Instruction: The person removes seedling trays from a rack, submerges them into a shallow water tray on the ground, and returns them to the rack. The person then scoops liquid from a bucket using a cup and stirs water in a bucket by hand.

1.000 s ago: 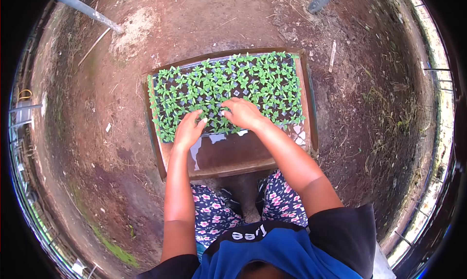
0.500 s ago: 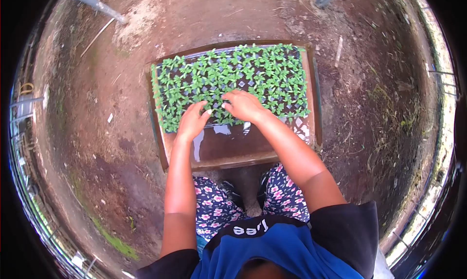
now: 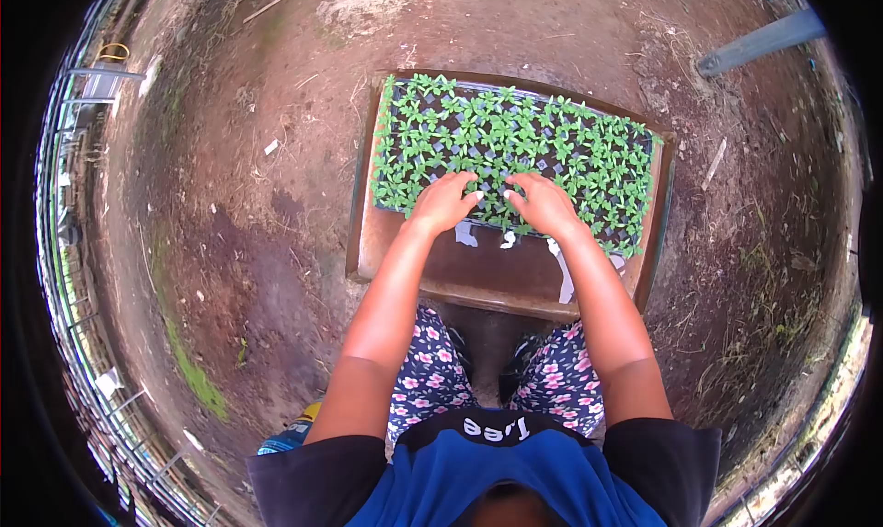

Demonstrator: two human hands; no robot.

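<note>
Brown table [image 3: 432, 265], low raised rim on its edges, top glossy and wet-looking, with pale bright patches [image 3: 466, 234] along the near side. One dark seedling tray [image 3: 543, 165] lies flat on the far part, spanning most of the width. Tray's packed with small green seedlings [image 3: 501, 122], some cells showing between leaves.

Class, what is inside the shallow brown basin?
The basin holds green seedlings and, nearer, a shiny, wet-looking strip. Its floor beneath the seedlings, and whatever the left hand and right hand cover, cannot be seen.
</note>
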